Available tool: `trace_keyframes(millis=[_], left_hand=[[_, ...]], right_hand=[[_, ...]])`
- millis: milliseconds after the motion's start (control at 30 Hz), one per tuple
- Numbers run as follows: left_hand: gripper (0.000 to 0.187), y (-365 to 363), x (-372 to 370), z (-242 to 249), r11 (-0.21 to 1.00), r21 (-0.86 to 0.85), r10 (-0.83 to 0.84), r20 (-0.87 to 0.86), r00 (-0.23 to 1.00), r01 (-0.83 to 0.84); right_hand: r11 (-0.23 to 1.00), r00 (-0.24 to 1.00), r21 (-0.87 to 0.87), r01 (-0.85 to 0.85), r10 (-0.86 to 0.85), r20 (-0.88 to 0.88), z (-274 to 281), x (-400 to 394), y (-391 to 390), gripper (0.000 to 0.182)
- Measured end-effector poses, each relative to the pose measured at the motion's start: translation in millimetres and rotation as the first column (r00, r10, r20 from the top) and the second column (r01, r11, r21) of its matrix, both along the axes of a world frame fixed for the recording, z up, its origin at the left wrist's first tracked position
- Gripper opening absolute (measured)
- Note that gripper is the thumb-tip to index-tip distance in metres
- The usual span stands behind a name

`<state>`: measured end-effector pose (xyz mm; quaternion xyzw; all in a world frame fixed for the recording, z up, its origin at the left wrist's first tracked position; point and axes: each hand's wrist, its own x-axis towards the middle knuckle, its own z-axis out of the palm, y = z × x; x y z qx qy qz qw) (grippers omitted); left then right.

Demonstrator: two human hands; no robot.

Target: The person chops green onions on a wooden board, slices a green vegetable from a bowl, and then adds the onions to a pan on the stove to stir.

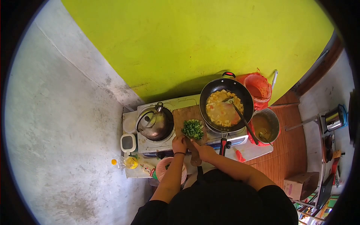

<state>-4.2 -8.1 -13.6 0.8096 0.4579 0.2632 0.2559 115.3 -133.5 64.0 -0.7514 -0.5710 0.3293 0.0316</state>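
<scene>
A wooden cutting board [182,113] lies between the kettle and the wok, its handle pointing toward me. Chopped green leaves [193,129] are heaped on it. My left hand [179,144] is closed at the board's lower left edge. My right hand [205,152] is closed over the board's near right part, beside the left hand. A thin dark blade, seemingly a knife [185,134], runs from the right hand to the near edge of the leaves; its handle is hidden. Right of the board, a black wok [206,90] holds yellowish food in liquid, with a spatula [245,123] resting in it.
A metal kettle [154,125] stands on the left burner of the stove [187,99]. Right of the wok are a red bucket [258,88] and a pot [276,125] of liquid. A pink basket [161,170] and an oil bottle [131,162] sit at the near left.
</scene>
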Motion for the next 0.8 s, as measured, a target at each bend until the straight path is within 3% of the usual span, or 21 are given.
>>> trace_keyframes(millis=[133, 267, 467, 733, 800], left_hand=[[0.014, 7, -7, -4, 0.985, -0.173, 0.058, 0.175, 0.983, -0.027], [0.014, 8, -5, -2, 0.986, -0.165, 0.047, 0.083, 0.995, -0.033], [0.015, 9, 3, -5, 0.998, -0.062, 0.005, 0.041, 0.999, -0.002], [0.018, 8, 0, -6, 1.000, -0.024, -0.015, 0.040, 0.999, 0.016], [0.015, 9, 2, -11, 0.996, -0.087, 0.013, 0.043, 0.999, -0.009]], right_hand=[[0.999, 0.997, -0.020, 0.034, -0.035, -0.069, 8, 2, 2, 0.082], [0.996, 0.984, 0.020, 0.088, -0.084, -0.157, -3, 1, -2, 0.073], [0.996, 0.991, 0.076, 0.054, -0.044, -0.125, -6, 1, -11, 0.066], [0.999, 0.990, -0.009, 0.039, -0.040, -0.138, -1, 2, -10, 0.070], [0.999, 0.990, -0.027, 0.033, -0.037, -0.137, -5, 2, -9, 0.071]])
